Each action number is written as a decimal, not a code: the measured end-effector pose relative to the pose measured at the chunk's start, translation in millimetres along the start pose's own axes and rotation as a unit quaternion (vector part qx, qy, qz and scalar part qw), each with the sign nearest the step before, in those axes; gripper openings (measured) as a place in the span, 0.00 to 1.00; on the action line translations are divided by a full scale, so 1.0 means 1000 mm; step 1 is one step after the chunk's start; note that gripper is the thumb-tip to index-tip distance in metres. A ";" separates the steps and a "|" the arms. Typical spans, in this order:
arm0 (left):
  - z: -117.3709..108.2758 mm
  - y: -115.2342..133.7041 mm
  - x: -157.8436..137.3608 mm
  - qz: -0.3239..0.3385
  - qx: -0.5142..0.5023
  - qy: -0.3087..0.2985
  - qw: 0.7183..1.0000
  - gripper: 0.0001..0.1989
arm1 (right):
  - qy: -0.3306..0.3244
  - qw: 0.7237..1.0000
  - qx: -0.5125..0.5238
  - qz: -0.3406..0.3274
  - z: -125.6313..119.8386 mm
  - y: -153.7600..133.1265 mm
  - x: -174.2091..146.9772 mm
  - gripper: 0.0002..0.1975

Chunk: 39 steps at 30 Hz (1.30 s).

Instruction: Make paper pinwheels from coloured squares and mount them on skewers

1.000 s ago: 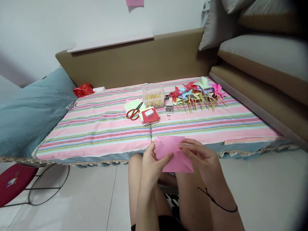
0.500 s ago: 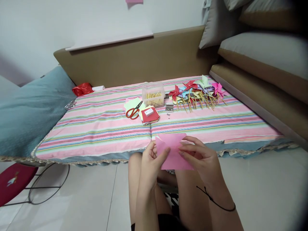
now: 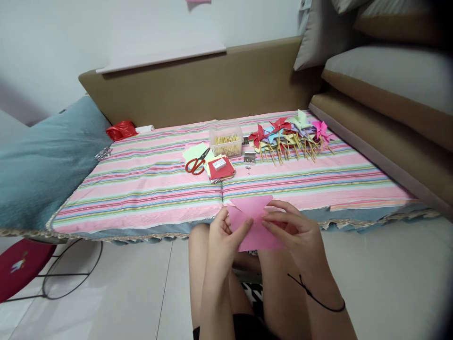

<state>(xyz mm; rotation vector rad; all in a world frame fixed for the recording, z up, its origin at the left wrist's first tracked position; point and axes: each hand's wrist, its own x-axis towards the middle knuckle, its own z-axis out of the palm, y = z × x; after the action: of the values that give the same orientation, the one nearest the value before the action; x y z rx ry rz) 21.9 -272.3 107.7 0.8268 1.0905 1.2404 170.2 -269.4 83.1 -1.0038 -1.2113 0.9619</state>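
Observation:
A square of pink paper [image 3: 260, 238] is held up between my two hands, above my knees. A slit runs in from its upper left corner. My left hand [image 3: 226, 236] grips the left side, thumb pressed on the front face, its other fingers mostly behind the sheet. With thumb and fingers, my right hand [image 3: 293, 226] pinches the right side, where the paper bends slightly. Beyond the hands lie scissors with red handles [image 3: 195, 165] and a stack of coloured paper squares [image 3: 223, 174] with a small white box [image 3: 219, 164] on top.
On the striped cloth [image 3: 141, 189], a clear plastic box [image 3: 226, 137] holds many thin sticks. Several paper pinwheels [image 3: 283, 132] lie in a pile to its right. Nearby is a small open box [image 3: 249, 157] of metal bits. A red bag [image 3: 122, 131] rests far left.
My left thumb has slid slightly right across the pink paper. The paper is bent a little more, with the slit at its upper left showing wider.

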 end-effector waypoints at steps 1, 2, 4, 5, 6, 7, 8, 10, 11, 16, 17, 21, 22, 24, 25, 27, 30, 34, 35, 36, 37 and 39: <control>0.000 0.001 0.000 0.002 -0.001 0.000 1.000 0.13 | -0.001 1.000 0.001 -0.002 0.000 0.000 0.000 0.10; 0.001 0.001 0.000 0.004 -0.001 0.001 1.000 0.13 | -0.001 1.000 0.003 -0.004 0.000 0.000 0.000 0.10; 0.001 0.001 0.000 0.007 0.001 0.004 1.000 0.13 | -0.001 1.000 0.007 -0.006 0.000 0.001 0.000 0.10; 0.001 0.001 0.000 0.009 0.002 0.005 1.000 0.13 | -0.001 1.000 0.007 -0.005 0.000 0.001 0.000 0.10; 0.001 0.001 0.000 0.010 0.004 0.005 1.000 0.13 | 0.000 1.000 0.006 -0.004 0.001 0.001 0.001 0.10; 0.001 0.001 0.000 0.011 0.006 0.006 1.000 0.13 | 0.000 1.000 0.005 -0.002 0.001 0.000 0.001 0.10; 0.001 0.001 0.000 0.012 0.008 0.007 1.000 0.13 | -0.001 1.000 0.004 -0.001 0.001 0.000 0.001 0.10; 0.001 0.001 -0.001 0.014 0.013 0.009 1.000 0.14 | -0.005 1.000 0.003 -0.002 0.001 -0.001 0.001 0.09; 0.002 0.001 -0.001 0.015 0.015 0.009 1.000 0.15 | -0.007 1.000 0.003 -0.003 0.001 -0.002 0.001 0.09; 0.003 0.000 -0.001 0.019 0.012 0.020 1.000 0.15 | -0.003 1.000 0.012 0.005 0.002 -0.002 0.001 0.06; 0.003 0.000 -0.001 0.021 0.010 0.025 0.999 0.15 | 0.001 1.000 0.024 0.018 0.002 -0.002 0.000 0.07; 0.002 -0.002 0.001 0.029 0.013 0.042 0.999 0.16 | 0.008 0.989 0.091 0.117 0.004 0.000 0.001 0.22; 0.002 -0.003 0.002 0.031 0.017 0.043 0.998 0.16 | 0.004 0.985 0.098 0.139 0.005 0.000 0.001 0.26; 0.002 -0.003 0.002 0.035 0.026 0.045 0.998 0.15 | -0.005 0.981 0.097 0.168 0.007 0.001 0.001 0.30; 0.002 -0.003 0.002 0.037 0.032 0.045 0.998 0.15 | -0.005 0.980 0.094 0.176 0.008 0.002 0.001 0.32; 0.003 -0.003 0.002 0.041 0.044 0.044 0.997 0.14 | 0.001 0.980 0.092 0.179 0.010 0.003 0.001 0.34; 0.003 -0.003 0.003 0.049 0.066 0.039 0.996 0.13 | 0.013 0.979 0.098 0.176 0.012 0.003 0.000 0.35; 0.002 -0.005 0.005 0.042 0.059 0.030 0.997 0.12 | 0.023 0.979 0.102 0.178 0.011 0.001 0.001 0.36; 0.002 -0.006 0.005 0.034 0.042 0.024 0.998 0.13 | 0.028 0.978 0.102 0.178 0.011 0.000 0.002 0.36; 0.001 -0.006 0.006 0.026 0.023 0.019 0.999 0.13 | 0.035 0.978 0.104 0.178 0.011 0.000 0.002 0.36; 0.000 -0.007 0.006 0.020 0.005 0.016 1.000 0.15 | 0.042 0.977 0.106 0.179 0.011 -0.001 0.003 0.35; -0.001 -0.007 0.006 0.013 -0.014 0.016 1.000 0.17 | 0.050 0.976 0.110 0.180 0.011 -0.002 0.003 0.35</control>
<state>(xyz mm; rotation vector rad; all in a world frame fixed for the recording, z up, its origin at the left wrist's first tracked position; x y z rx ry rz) 23.2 -267.3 99.2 0.8058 1.0883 1.2919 159.6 -266.2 86.6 -1.0984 -0.8303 1.2813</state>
